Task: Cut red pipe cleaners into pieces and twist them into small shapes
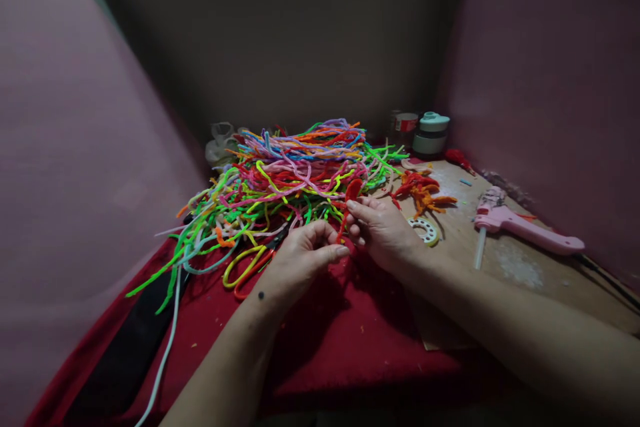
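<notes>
My left hand (pixel 305 257) and my right hand (pixel 383 227) meet over the red cloth (pixel 320 340), both pinched on a red pipe cleaner (pixel 350 197) bent into a loop at its top. My left fingers hold its lower end, my right fingers grip it just below the loop. Right behind the hands lies a big heap of pipe cleaners (pixel 295 173) in green, pink, yellow, red and blue.
A pink glue gun (pixel 520 225) lies on the wooden board (pixel 505 260) at the right. Orange and red twisted pieces (pixel 423 190) and a small white ring with holes (pixel 425 229) sit beside my right hand. Tape rolls and jars (pixel 425 132) stand at the back. Pink walls close in on both sides.
</notes>
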`<state>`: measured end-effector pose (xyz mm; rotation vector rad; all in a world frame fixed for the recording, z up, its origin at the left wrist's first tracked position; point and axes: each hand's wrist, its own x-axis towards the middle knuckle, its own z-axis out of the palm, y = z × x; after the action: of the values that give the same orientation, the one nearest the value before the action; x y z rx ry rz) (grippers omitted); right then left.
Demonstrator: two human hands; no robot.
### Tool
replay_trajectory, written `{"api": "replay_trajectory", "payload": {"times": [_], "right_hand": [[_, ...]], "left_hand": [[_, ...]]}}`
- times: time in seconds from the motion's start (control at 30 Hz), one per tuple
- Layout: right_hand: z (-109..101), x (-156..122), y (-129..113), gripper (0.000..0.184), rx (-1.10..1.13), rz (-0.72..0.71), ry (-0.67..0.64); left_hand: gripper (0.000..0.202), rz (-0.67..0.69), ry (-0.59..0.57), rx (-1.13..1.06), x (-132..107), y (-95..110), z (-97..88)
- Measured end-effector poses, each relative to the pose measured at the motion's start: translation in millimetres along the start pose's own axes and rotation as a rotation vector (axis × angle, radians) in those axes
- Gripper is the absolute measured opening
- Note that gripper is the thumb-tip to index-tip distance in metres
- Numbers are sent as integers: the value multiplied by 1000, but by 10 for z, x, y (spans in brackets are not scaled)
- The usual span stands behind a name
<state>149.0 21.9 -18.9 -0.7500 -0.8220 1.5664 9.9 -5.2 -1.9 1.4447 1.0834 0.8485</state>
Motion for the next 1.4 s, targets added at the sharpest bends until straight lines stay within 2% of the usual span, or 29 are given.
{"api": "replay_trajectory", "payload": {"times": [0.13,0.23,0.3,0.4,0.5,0.7,0.8,0.93,1.1,1.27,1.4], "right_hand": [[-3,12,-23,23,-69,12,-20],[-6,15,-18,18,-106,3,-79],[-5,4,9,16,-104,1,-129],[8,-33,45,14,-99,17,-191],[28,-78,32,12,-143,25,-196],[55,-115,-50,22,-311,-121,-179],[48,-101,-54,25,-369,-131,-171],[38,-80,-46,17,-336,-82,-204],[57,-85,-66,4,-337,-88,-191],[52,-100,-57,5,-373,-77,-205],[37,-78,-28,5,-418,-120,-192]], "left_hand": [[16,12,6,139,-10,45,-20],[20,97,132,169,0,60,-61],[25,127,193,96,17,43,-57],[25,151,169,-36,35,-1,-14],[19,177,198,-23,30,-22,13],[12,153,185,3,15,-10,-24],[15,126,165,-23,15,-5,-40],[24,122,195,-64,7,-3,-58],[22,151,248,-71,-3,2,-57],[19,148,256,-15,-8,45,-29],[12,61,215,57,0,61,-38]]}}
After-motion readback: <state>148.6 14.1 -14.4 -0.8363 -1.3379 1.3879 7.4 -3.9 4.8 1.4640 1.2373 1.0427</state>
